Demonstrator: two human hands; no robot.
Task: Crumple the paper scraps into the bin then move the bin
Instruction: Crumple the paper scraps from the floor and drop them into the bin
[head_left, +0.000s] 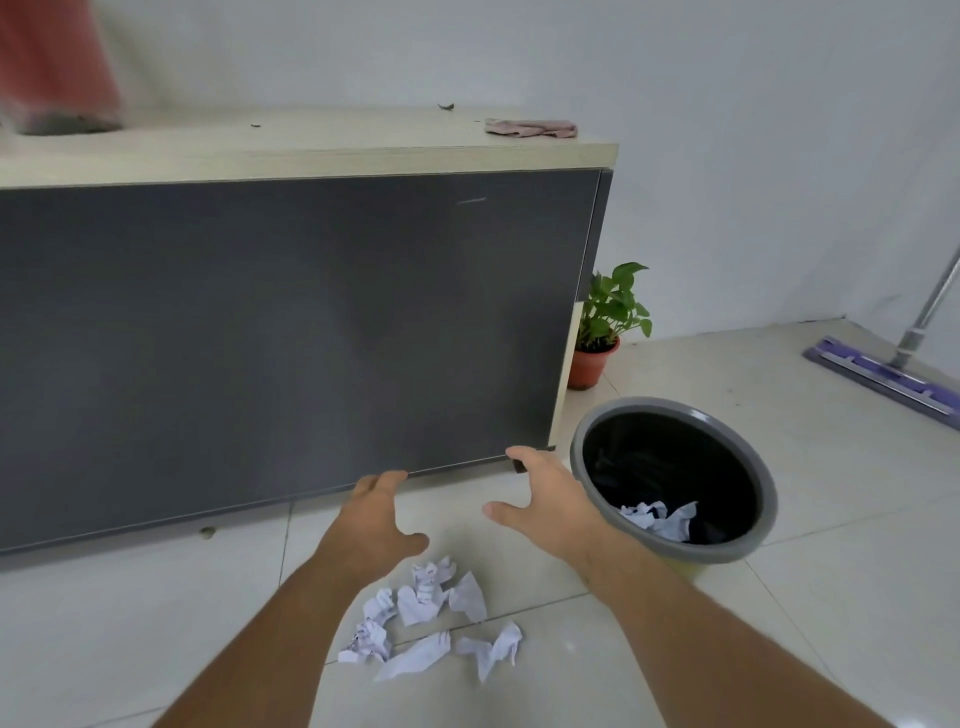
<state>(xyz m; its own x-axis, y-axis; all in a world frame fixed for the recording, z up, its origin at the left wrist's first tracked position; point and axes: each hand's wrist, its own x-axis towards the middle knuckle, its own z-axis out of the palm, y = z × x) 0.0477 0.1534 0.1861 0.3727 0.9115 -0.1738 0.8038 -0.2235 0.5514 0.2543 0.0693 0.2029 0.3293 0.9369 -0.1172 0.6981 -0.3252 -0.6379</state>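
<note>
Both of your hands reach out in front of you over the tiled floor (779, 649), and neither one holds anything. Your left hand (376, 512) is open, fingers loosely spread and thumb pointing toward the bin (674, 478); it hovers to the left of the bin, near the bottom edge of the dark cabinet (291, 332). Your right hand (545, 501) is just beside the bin's left rim, also open, with fingers curved and thumb held apart from them; whether it touches the rim is hard to tell from this angle. The paper scraps (431, 621) lie loose on the floor to the lower left of the bin, below and between your two wrists, some already wrinkled. More crumpled paper (658, 519) sits inside the bin, against its near wall. Behind the bin, at the cabinet's corner, stands a potted plant (605, 325), and a flat mop (883, 371) rests on the floor to the bin's upper right. A pinkish cloth (531, 128) lies on the cabinet top.
</note>
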